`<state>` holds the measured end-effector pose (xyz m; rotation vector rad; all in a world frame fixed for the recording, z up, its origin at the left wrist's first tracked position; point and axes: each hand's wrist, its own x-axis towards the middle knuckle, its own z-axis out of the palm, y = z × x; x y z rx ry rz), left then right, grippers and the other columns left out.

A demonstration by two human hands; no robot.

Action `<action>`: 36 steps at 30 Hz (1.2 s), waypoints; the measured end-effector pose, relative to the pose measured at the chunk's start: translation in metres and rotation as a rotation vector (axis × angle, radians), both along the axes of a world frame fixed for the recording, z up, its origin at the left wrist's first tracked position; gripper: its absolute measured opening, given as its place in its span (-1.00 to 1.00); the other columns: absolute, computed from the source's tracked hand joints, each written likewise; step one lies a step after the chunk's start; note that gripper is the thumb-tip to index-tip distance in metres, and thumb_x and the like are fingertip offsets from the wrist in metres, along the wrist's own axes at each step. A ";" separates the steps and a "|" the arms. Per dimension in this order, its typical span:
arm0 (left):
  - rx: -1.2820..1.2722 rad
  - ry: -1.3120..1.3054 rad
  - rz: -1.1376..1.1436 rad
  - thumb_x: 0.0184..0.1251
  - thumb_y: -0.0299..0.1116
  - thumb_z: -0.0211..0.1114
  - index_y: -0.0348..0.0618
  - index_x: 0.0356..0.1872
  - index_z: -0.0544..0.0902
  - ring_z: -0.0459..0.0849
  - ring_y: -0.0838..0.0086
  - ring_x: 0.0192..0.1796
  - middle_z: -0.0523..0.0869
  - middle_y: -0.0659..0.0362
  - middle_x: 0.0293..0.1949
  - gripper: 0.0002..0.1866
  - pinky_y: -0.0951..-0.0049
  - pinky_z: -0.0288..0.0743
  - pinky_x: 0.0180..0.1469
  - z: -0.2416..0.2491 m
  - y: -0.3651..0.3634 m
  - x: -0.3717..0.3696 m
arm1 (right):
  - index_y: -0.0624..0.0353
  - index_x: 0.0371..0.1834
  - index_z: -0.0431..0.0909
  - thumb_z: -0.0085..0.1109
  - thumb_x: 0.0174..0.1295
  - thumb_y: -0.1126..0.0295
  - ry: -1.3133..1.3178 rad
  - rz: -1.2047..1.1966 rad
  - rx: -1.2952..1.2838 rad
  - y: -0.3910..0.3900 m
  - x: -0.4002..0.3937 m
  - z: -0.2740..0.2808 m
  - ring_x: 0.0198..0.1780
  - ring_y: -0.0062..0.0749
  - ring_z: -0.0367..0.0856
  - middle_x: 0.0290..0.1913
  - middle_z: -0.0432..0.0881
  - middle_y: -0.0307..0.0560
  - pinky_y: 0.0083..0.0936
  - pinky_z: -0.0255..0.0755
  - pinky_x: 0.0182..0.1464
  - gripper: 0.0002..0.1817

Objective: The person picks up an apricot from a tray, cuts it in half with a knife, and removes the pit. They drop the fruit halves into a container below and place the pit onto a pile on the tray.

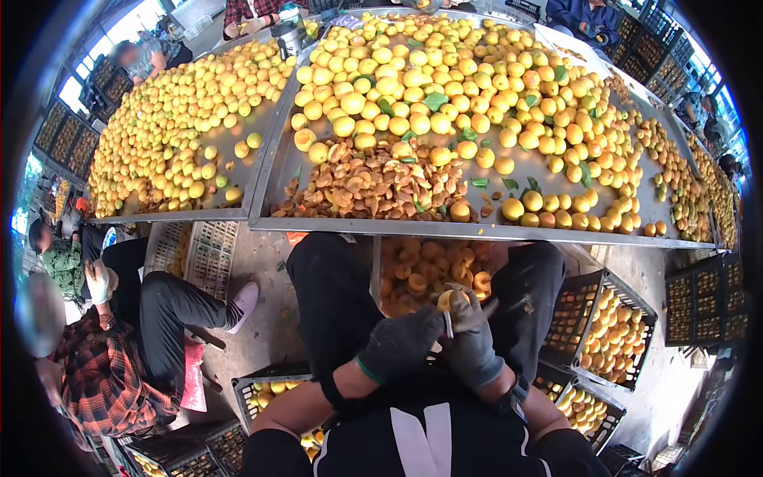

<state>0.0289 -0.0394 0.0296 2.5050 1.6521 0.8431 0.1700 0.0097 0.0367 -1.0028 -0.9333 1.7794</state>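
Observation:
Both my hands wear dark gloves and meet between my knees, over a container of apricot halves [417,274]. My left hand [401,346] is closed in a fist, its fingertips against my right hand; I cannot tell what it grips. A narrow pale strip [447,324] shows between the two hands. Fingers of my right hand [470,338] are closed around an apricot [451,300], which pokes out above them. In front of my knees, a heap of brownish pits and scraps [377,181] lies on the metal table [477,228] beside many whole apricots [477,87].
Crates of apricots [616,330] stand at my right, with another crate [274,389] near my left hip. A person in a plaid shirt [111,370] sits close on my left. The table's metal edge runs just beyond my knees. More people sit around the tables.

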 end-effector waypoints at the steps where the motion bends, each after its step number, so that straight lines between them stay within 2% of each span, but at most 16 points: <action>1: -0.001 0.001 -0.001 0.18 -0.38 0.26 -0.21 0.04 0.56 0.72 0.19 -0.29 0.69 -0.03 -0.18 -0.62 0.27 0.59 -0.32 0.002 0.000 0.002 | 0.18 0.10 0.37 0.05 0.39 0.22 -0.121 0.031 0.158 0.001 0.000 0.002 -0.21 -0.56 0.51 -0.16 0.52 -0.19 -0.69 0.48 -0.22 -0.66; 2: -0.166 -0.161 0.043 0.16 -0.42 0.27 -0.20 0.02 0.55 0.71 0.16 -0.31 0.68 -0.03 -0.22 -0.63 0.28 0.57 -0.33 0.005 0.001 0.006 | 0.18 0.10 0.37 0.05 0.39 0.22 -0.119 0.031 0.157 0.003 0.001 0.004 -0.21 -0.56 0.51 -0.16 0.52 -0.19 -0.69 0.48 -0.22 -0.66; 4: -0.331 -0.322 0.088 0.13 -0.47 0.29 -0.19 0.00 0.53 0.70 0.13 -0.33 0.68 -0.04 -0.27 -0.64 0.30 0.56 -0.35 0.009 0.004 0.007 | 0.17 0.09 0.40 -0.05 0.42 0.03 0.223 0.044 -0.341 0.007 0.007 0.007 -0.25 -0.56 0.50 -0.18 0.55 -0.18 -0.68 0.44 -0.26 -0.57; 7: -0.468 -0.602 0.196 0.14 -0.41 0.29 -0.19 -0.01 0.50 0.70 0.18 -0.31 0.68 0.03 -0.24 -0.64 0.31 0.57 -0.25 0.009 0.007 0.006 | 0.10 0.07 0.41 -0.04 0.38 -0.09 0.362 0.135 -0.257 0.009 0.015 -0.009 -0.06 -0.40 0.55 -0.13 0.54 -0.08 -0.49 0.49 -0.03 -0.52; 9: -0.759 -1.140 0.098 0.24 -0.41 0.27 -0.16 -0.14 0.50 0.63 0.44 -0.33 0.61 0.19 -0.36 -0.79 0.41 0.52 -0.24 0.011 0.006 -0.001 | 0.15 0.06 0.42 -0.09 0.41 -0.04 0.292 0.081 -0.245 0.008 0.012 -0.005 -0.14 -0.46 0.52 -0.14 0.55 -0.11 -0.55 0.46 -0.09 -0.53; 10: -0.763 -1.139 0.099 0.24 -0.41 0.27 -0.16 -0.14 0.50 0.63 0.44 -0.33 0.61 0.19 -0.36 -0.79 0.41 0.52 -0.24 0.015 0.006 -0.005 | 0.20 0.06 0.43 -0.13 0.43 0.01 0.223 0.032 -0.232 0.007 0.010 -0.001 -0.22 -0.52 0.50 -0.16 0.56 -0.15 -0.61 0.43 -0.14 -0.54; 12: -1.303 -1.401 0.012 0.27 -0.39 0.27 -0.10 -0.23 0.48 0.47 0.67 -0.42 0.47 0.37 -0.43 -0.85 0.57 0.41 -0.35 0.026 0.007 -0.011 | 0.20 0.05 0.44 -0.15 0.43 0.01 0.218 0.069 -0.169 0.010 0.009 -0.015 -0.18 -0.49 0.50 -0.15 0.56 -0.14 -0.57 0.42 -0.07 -0.54; 16: -1.172 -1.395 -0.077 0.28 -0.40 0.26 -0.08 -0.25 0.48 0.43 0.68 -0.42 0.45 0.37 -0.46 -0.87 0.58 0.36 -0.36 0.023 0.005 -0.011 | 0.21 0.04 0.44 -0.15 0.44 0.09 0.315 0.131 -0.150 0.009 0.008 -0.012 -0.06 -0.44 0.49 -0.12 0.55 -0.13 -0.48 0.36 0.11 -0.59; 22: -1.031 -1.164 -0.153 0.31 -0.37 0.24 -0.11 -0.34 0.48 0.46 0.65 -0.42 0.46 0.35 -0.47 -0.89 0.57 0.36 -0.35 0.018 -0.003 -0.012 | 0.15 0.01 0.45 0.03 0.39 0.31 0.360 0.153 -0.141 0.007 0.007 -0.002 -0.07 -0.50 0.50 -0.07 0.54 -0.16 -0.54 0.39 0.07 -0.78; 25: -1.286 -1.445 -0.065 0.30 -0.39 0.26 -0.15 -0.29 0.50 0.51 0.63 -0.39 0.50 0.33 -0.45 -0.89 0.55 0.40 -0.33 0.010 -0.004 -0.016 | 0.15 0.00 0.44 0.11 0.34 0.40 0.188 0.256 -0.021 0.012 0.013 0.008 -0.09 -0.55 0.51 -0.08 0.55 -0.20 -0.59 0.41 0.02 -0.78; 27: -1.023 -1.004 -0.281 0.25 -0.29 0.35 -0.14 -0.14 0.55 0.59 0.37 -0.33 0.57 0.15 -0.37 -0.75 0.36 0.50 -0.25 -0.008 -0.003 -0.017 | 0.15 0.00 0.44 0.14 0.31 0.44 0.052 0.319 0.089 0.016 0.016 0.009 -0.10 -0.57 0.52 -0.10 0.56 -0.23 -0.62 0.43 0.00 -0.77; 28: -1.023 -1.005 -0.281 0.25 -0.29 0.35 -0.14 -0.14 0.55 0.59 0.37 -0.33 0.57 0.15 -0.37 -0.75 0.36 0.50 -0.25 0.009 0.002 -0.016 | 0.16 0.00 0.44 0.14 0.31 0.44 0.028 0.334 0.096 0.018 0.017 0.007 -0.11 -0.57 0.54 -0.11 0.57 -0.24 -0.61 0.44 0.01 -0.77; 30: -1.445 -0.998 0.132 0.21 -0.15 0.41 -0.17 -0.04 0.46 0.65 0.23 -0.27 0.61 0.04 -0.32 -0.56 0.29 0.53 -0.22 0.042 0.012 -0.013 | 0.17 0.00 0.44 0.15 0.31 0.44 0.004 0.346 0.102 0.019 0.017 0.001 -0.12 -0.57 0.56 -0.12 0.58 -0.24 -0.60 0.45 0.01 -0.77; 31: -1.445 -0.998 0.132 0.21 -0.15 0.41 -0.17 -0.04 0.46 0.65 0.23 -0.27 0.61 0.04 -0.32 -0.56 0.30 0.53 -0.22 0.034 0.011 -0.013 | 0.18 0.01 0.44 0.14 0.32 0.43 0.124 0.306 -0.018 0.018 0.017 -0.003 -0.12 -0.57 0.57 -0.12 0.59 -0.23 -0.61 0.46 0.02 -0.77; 33: -0.911 -0.709 0.158 0.15 -0.06 0.46 -0.19 0.05 0.39 0.69 0.10 -0.19 0.65 -0.07 -0.25 -0.40 0.25 0.55 -0.16 0.018 0.009 -0.013 | 0.19 0.01 0.43 0.12 0.33 0.42 0.243 0.262 -0.140 0.014 0.016 -0.010 -0.13 -0.57 0.58 -0.12 0.60 -0.22 -0.61 0.47 0.02 -0.77; 36: -0.871 -0.639 0.212 0.13 -0.06 0.47 -0.23 0.04 0.38 0.68 0.00 -0.09 0.66 -0.10 -0.20 -0.38 0.18 0.55 -0.09 0.022 0.010 -0.011 | 0.22 0.09 0.40 0.13 0.30 0.27 0.270 0.156 -0.161 0.010 0.009 -0.016 -0.06 -0.37 0.59 -0.06 0.60 -0.01 -0.43 0.42 0.13 -0.63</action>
